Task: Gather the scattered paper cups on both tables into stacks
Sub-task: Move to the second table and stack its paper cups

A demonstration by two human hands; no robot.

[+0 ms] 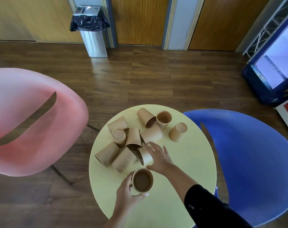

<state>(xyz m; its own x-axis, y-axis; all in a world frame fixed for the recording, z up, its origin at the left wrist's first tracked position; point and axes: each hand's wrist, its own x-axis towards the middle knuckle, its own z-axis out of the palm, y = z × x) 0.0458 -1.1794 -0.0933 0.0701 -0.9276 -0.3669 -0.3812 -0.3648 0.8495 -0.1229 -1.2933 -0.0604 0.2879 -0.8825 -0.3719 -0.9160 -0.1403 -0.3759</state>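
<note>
Brown cup [143, 180] upright, left hand [126, 193] gripping

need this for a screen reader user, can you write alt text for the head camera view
A person's left hand holds an upright brown paper cup on a round pale yellow table while the right hand reaches onto a tipped cup among about ten scattered ones. A pink chair and a blue chair flank the table.

The right hand [158, 157] covers part of a tipped cup [145, 156]. The bench's [189, 158] near edge and both forearms run off the bottom edge. The pink chair [33, 122] is cut off at left.
</note>
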